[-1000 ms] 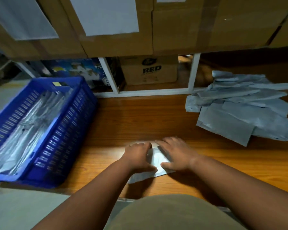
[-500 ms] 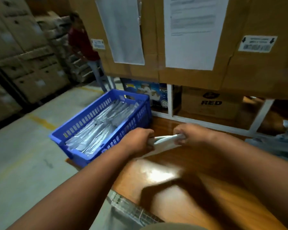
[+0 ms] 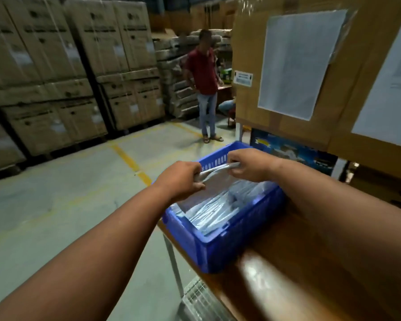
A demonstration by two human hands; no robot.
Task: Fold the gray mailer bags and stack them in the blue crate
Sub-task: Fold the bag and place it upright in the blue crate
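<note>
No legible text here.
You see white sheets (image 3: 294, 66) and a small label (image 3: 243, 78) on the cardboard boxes (image 3: 248, 42), but their print is too blurred to read.

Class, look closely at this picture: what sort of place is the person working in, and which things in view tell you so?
Most likely a warehouse or packing area. Tall stacks of wrapped cartons stand on a concrete floor with a yellow line, and a blue crate of gray mailer bags sits on the wooden table.

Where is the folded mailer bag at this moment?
In the head view, the folded bag is at centre, gripped between the left hand and right hand, above the far end of the blue crate on the table's left end.
</note>
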